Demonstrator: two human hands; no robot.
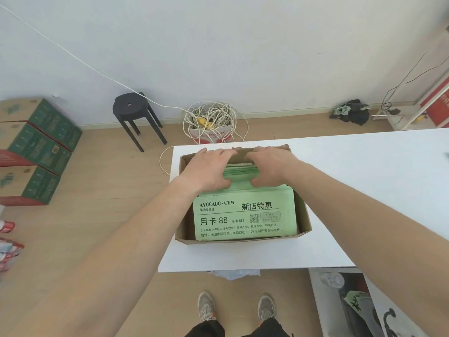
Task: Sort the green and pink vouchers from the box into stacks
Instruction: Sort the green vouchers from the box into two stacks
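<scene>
Many green vouchers (245, 218) inside box (306, 223)

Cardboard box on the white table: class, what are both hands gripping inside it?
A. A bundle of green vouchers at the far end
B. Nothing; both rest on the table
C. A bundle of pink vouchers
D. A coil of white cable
A: the left hand and right hand clasp a green voucher bundle at the far end of the box.
</scene>
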